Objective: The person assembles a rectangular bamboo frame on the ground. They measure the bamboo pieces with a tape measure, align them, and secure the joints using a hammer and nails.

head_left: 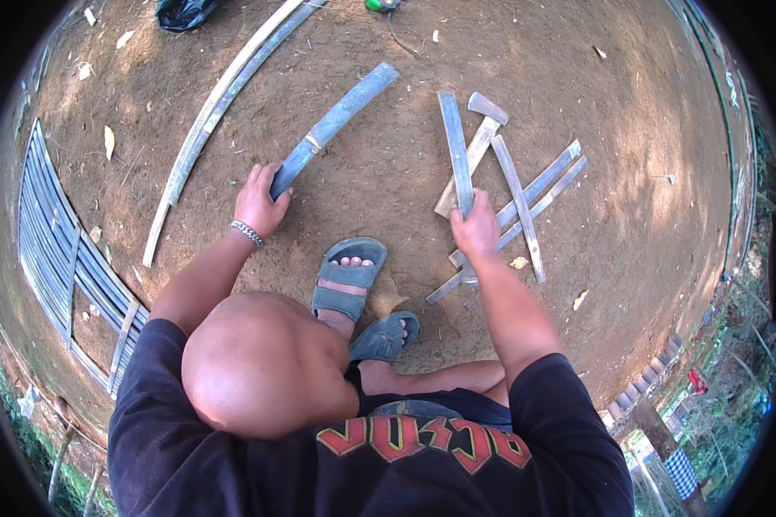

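Observation:
My left hand (261, 201) is closed round the near end of a grey bamboo piece (349, 108), which points away to the upper right and has a joint partway along. My right hand (476, 224) grips the near end of a flat grey bamboo strip (454, 142), pointing away from me. Just right of that strip is an axe (488, 108) with a pale wooden handle, partly covered by the strip. Several narrow bamboo strips (519, 207) lie crossed on the ground by my right hand, some partly hidden by it.
Long split bamboo lengths (197, 138) lie at the far left. A rack of dark parallel slats (56, 250) stands at the left edge. A black plastic bag (184, 13) lies far off. My sandalled feet (350, 271) are on the brown dirt between my arms.

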`<state>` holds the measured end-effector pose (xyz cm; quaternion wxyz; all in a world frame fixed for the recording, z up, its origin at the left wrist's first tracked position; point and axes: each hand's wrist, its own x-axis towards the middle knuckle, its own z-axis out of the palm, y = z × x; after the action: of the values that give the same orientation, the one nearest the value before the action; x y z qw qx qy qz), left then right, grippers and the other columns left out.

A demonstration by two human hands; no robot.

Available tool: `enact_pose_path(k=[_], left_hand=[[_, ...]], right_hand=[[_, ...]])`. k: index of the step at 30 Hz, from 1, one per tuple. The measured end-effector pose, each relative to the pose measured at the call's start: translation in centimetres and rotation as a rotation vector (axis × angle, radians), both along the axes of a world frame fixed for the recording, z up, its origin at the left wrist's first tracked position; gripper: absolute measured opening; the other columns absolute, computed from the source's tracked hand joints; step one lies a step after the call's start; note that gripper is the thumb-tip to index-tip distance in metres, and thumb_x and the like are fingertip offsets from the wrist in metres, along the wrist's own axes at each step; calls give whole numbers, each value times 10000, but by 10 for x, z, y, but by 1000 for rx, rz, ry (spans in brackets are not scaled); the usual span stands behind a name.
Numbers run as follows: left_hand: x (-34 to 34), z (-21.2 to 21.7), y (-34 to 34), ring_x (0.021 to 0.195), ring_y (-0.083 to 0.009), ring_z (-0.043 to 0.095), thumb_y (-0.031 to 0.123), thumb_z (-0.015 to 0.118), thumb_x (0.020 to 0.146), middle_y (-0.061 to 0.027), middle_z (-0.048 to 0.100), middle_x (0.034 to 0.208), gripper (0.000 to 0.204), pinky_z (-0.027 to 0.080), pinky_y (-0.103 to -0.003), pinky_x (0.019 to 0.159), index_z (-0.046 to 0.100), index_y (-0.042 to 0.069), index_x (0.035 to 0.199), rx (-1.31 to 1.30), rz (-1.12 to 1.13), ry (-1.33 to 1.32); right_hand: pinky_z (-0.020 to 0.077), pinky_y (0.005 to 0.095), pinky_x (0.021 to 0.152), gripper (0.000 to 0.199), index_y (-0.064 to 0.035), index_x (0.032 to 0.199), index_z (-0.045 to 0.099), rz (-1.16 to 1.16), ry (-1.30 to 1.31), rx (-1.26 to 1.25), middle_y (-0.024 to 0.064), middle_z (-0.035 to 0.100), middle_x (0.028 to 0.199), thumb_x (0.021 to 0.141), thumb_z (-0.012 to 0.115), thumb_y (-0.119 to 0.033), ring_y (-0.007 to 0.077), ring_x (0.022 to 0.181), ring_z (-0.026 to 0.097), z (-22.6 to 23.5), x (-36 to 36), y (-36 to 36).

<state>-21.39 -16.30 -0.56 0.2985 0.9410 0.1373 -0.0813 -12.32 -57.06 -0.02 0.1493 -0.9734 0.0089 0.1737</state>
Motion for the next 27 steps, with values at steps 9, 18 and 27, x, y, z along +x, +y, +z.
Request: enact_pose_path(k=[9,18,27], left_hand=[[-10,-3,3,1088,-399,629,191,729,858,-172,592,1182,489,528,-473,925,579,95,1313,-18,-46,-42],[-5,7,-1,1091,-406,625,173,723,853,-176,593,1170,489,527,-470,930,578,76,1310,-56,-16,-17],[-10,-1,6,1089,-417,616,173,717,856,-185,590,1164,474,526,-480,920,582,78,1301,-53,-18,-59]], right_hand=[[516,515,967,608,-12,1279,460,-430,201,-60,283,683,1176,909,660,-450,444,1110,667,-8,10,56],[524,537,946,593,24,1182,461,-275,152,-170,310,696,1095,932,638,-484,476,1048,679,-17,18,27],[527,523,961,588,31,1211,484,-271,15,-310,302,703,1102,930,630,-464,459,1072,682,5,100,-58]])
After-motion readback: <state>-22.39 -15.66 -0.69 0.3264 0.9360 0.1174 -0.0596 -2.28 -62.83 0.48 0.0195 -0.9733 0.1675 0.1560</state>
